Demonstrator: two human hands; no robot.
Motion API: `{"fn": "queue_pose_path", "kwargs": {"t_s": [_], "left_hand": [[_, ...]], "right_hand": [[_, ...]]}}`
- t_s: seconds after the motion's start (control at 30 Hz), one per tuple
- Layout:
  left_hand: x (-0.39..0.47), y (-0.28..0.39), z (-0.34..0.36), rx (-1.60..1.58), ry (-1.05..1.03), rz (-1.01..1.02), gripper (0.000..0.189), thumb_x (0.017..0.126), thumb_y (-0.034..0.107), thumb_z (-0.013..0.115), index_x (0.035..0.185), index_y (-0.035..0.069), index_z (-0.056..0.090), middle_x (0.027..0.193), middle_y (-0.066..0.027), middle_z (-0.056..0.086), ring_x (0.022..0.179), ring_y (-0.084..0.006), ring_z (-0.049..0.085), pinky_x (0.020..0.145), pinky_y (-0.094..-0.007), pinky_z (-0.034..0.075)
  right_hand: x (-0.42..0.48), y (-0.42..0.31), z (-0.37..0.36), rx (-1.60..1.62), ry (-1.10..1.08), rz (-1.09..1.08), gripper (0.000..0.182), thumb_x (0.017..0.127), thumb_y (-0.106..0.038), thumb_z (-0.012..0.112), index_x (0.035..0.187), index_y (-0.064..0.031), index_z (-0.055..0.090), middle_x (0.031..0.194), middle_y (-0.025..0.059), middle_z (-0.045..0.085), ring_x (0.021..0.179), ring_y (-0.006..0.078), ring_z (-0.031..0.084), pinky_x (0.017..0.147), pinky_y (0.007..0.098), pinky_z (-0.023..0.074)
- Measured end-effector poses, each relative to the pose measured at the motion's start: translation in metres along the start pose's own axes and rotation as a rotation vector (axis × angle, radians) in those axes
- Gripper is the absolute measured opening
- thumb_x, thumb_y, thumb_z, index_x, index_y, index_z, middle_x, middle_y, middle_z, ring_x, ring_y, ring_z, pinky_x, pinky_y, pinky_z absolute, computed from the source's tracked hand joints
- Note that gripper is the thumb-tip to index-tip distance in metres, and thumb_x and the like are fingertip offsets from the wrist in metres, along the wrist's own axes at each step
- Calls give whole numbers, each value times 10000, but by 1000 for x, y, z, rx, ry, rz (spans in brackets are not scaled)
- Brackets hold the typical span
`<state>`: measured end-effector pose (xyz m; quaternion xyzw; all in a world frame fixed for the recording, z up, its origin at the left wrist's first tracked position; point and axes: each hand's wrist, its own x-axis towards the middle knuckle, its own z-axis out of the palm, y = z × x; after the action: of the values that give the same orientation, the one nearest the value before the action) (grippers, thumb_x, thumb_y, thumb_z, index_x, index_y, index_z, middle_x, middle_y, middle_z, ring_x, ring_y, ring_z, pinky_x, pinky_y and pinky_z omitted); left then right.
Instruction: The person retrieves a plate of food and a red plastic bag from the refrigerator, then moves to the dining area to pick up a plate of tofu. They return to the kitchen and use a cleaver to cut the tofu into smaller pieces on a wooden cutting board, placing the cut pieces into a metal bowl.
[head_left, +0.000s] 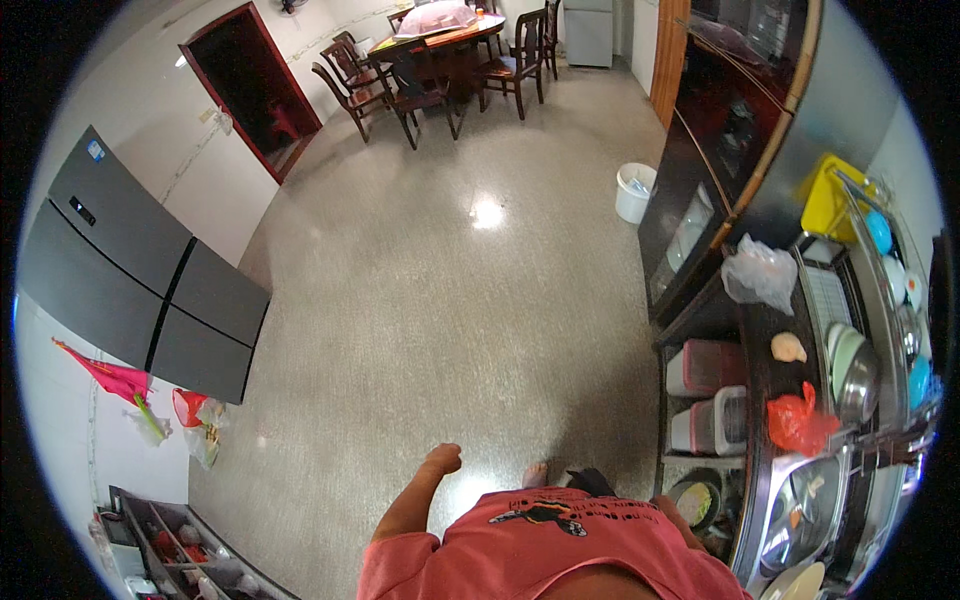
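My left hand (444, 457) hangs in front of my body above the speckled floor (390, 322), its fingers curled in and no object visible in it. On the other side, part of my right forearm shows beside the pink shirt (600, 532); my right hand is out of sight. Nearest to that arm is the dark counter (757, 420) with a steel sink (787, 517). A red plastic bag (801, 426), a pale lump of food or ginger (788, 347) and a clear plastic bag (730, 277) lie on the counter. Below, a pot (701, 495) holds chopped greens.
A grey refrigerator (135, 262) and a drawer unit (187, 517) with divided compartments stand left. Ahead are a round table (450, 36), several wooden chairs (517, 67) and an open doorway. A white bucket (634, 196) stands by the dark cabinet (694, 195); a dish rack (862, 225) is at right.
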<state>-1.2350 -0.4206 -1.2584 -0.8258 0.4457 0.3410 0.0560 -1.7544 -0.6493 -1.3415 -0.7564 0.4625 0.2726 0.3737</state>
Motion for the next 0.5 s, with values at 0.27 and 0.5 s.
{"fn": "queue_pose_path", "kwargs": {"t_s": [0.27, 0.5], "left_hand": [[146, 41, -101, -121, -19, 227, 349, 744, 179, 503, 1065, 61, 575, 1054, -185, 567, 982, -336, 535, 866, -387, 424], [202, -44, -164, -286, 69, -31, 314, 719, 192, 479, 965, 55, 619, 976, -226, 578, 942, -343, 550, 817, -395, 443]], "right_hand": [[167, 7, -19, 123, 238, -177, 234, 672, -225, 576, 778, -28, 642, 837, 174, 615, 782, 316, 592, 705, 397, 475], [317, -95, -207, -354, -77, -98, 276, 690, -242, 535, 788, 0, 621, 837, 218, 596, 795, 354, 569, 707, 410, 461]]}}
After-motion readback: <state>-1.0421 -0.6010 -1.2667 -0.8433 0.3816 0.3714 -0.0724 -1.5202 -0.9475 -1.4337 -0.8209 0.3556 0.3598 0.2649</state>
